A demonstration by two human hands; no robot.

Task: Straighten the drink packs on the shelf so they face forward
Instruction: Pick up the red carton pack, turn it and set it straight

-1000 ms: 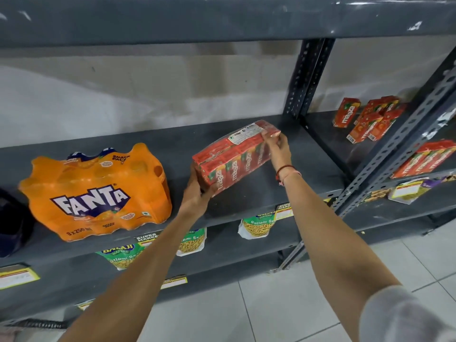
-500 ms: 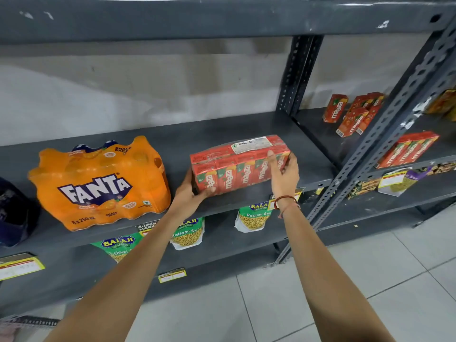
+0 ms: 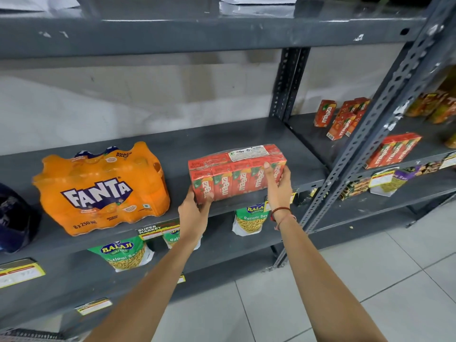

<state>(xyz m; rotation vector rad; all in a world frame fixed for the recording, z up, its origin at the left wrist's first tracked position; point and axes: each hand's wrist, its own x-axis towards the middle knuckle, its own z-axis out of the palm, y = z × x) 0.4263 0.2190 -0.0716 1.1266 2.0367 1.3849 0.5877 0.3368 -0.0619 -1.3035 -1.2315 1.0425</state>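
An orange Fanta pack (image 3: 101,191) sits left on the grey shelf (image 3: 246,134). Beside it, the left hand (image 3: 193,213) and right hand (image 3: 278,185) grip the red Maaza pack (image 3: 237,175) by both ends at the shelf's front edge. Pulled further forward, it could tip off.

I'm looking at a shop aisle, a small supermarket by the look of it. Grey slotted-steel racks (image 3: 385,112) carry retail multipacks: a shrink-wrapped Fanta pack (image 3: 101,191), Maaza cartons (image 3: 345,119), Balaji snack bags (image 3: 123,253) on the tier below. Price labels (image 3: 21,272) are stuck on the shelf edges, one reading "Super Market" (image 3: 153,230). The floor (image 3: 382,280) is pale tile.
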